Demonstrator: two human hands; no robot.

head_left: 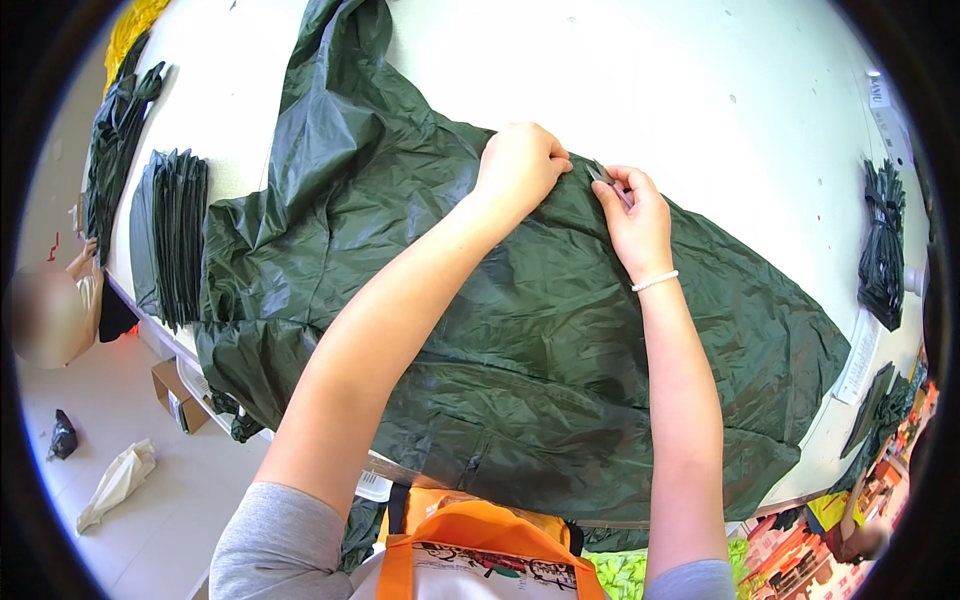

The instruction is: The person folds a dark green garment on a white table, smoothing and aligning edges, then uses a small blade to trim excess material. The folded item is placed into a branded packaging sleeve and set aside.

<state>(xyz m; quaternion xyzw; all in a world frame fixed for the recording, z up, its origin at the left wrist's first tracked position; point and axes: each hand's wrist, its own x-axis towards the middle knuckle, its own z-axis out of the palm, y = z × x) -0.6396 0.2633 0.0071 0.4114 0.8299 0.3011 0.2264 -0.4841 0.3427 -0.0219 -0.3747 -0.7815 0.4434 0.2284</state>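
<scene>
A large piece of dark green, thin, shiny fabric [560, 340] lies crumpled over the white table, with a long narrow part reaching to the far edge. My left hand [522, 165] is closed in a pinch on its far edge. Just right of it, my right hand [637, 222] is closed around a small pair of thread snips [618, 190]. Their pointed blades are at the fabric edge, close to the left fingertips. Whether the blades touch the fabric cannot be told.
Left on the white table [640, 70] stands a stack of folded dark green pieces [172, 240], beyond it a dark bundle [120, 125] and yellow cloth [132, 35]. A tied dark bundle [882, 250] lies right. People are at far left and lower right. A cardboard box [178, 396] sits below.
</scene>
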